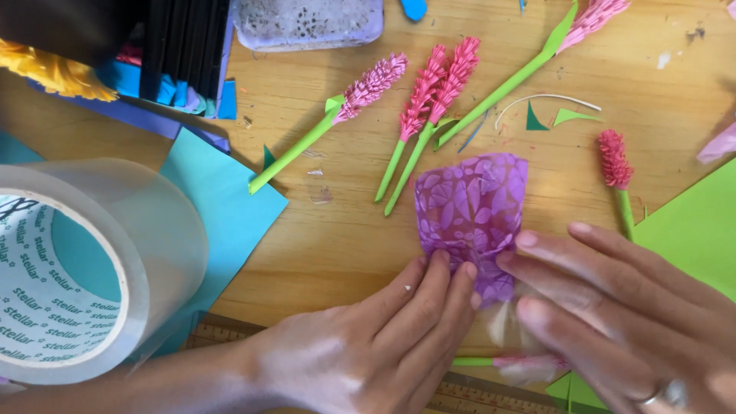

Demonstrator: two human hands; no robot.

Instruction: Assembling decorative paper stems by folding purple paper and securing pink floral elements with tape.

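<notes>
Purple patterned wrap (pixel 474 207) (translucent, leaf-printed) lay fanned out beyond the fingertips, its long axis pointing away; the left hand (pixel 383 345) and right hand (pixel 629 314) pinched its gathered near end together.

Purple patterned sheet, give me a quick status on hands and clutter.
Both hands, left hand and right hand, pinch the purple patterned sheet at its lower end. Paper flowers lie just beyond. Tape roll far left.

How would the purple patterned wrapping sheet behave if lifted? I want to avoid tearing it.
The purple patterned wrapping sheet probably flops: it already puckers under the left hand and right hand. It looks thin and translucent, so likely light and easily torn.
</notes>
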